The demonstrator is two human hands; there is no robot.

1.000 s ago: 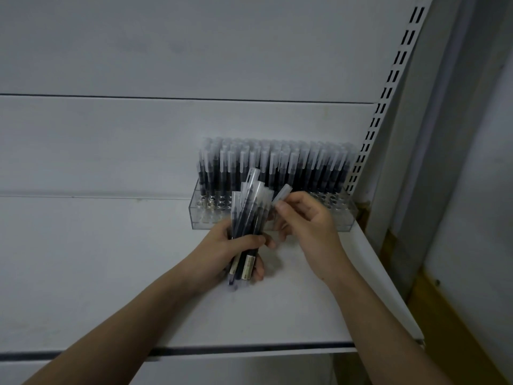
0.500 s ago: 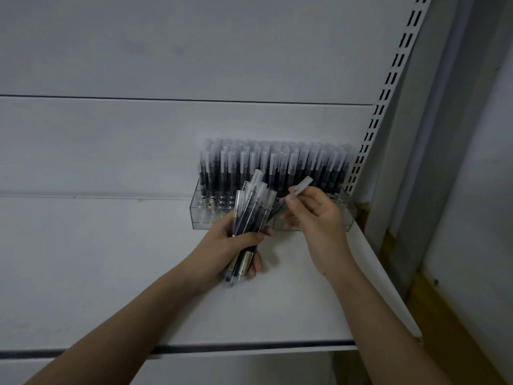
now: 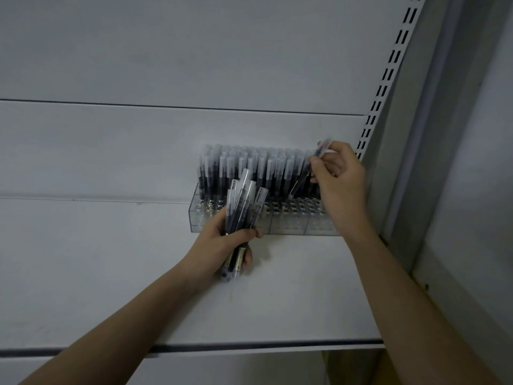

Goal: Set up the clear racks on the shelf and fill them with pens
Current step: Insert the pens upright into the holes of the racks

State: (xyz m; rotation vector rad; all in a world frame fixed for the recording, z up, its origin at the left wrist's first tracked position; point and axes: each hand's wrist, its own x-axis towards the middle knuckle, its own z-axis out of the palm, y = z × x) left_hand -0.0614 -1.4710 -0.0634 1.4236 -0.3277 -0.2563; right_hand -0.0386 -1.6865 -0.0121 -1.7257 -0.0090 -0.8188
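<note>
Head view looks down on a white shelf (image 3: pixel 138 273) where a clear rack (image 3: pixel 291 226) stands against the back panel (image 3: pixel 166 148), close to the slotted upright (image 3: pixel 388 79) on the right. The rack is divided into sections by clear walls. Its rear rows are packed with upright pens (image 3: pixel 249 173), dark barrels topped by frosted caps, standing shoulder to shoulder. The front rows toward the right show open round holes (image 3: pixel 299 208) with nothing standing in them.

The left hand (image 3: pixel 219 245) is curled around a bundle of pens (image 3: pixel 241 207), caps fanned upward, just in front of the rack's left part; the bundle's lower ends stick out below the fingers. The right hand (image 3: pixel 338 176) is above the rack's right end, its fingers and thumb pinching a single pen (image 3: pixel 308 168) near the cap. That pen is tilted, its lower tip pointing down toward the holes; whether it has entered one cannot be told.
</note>
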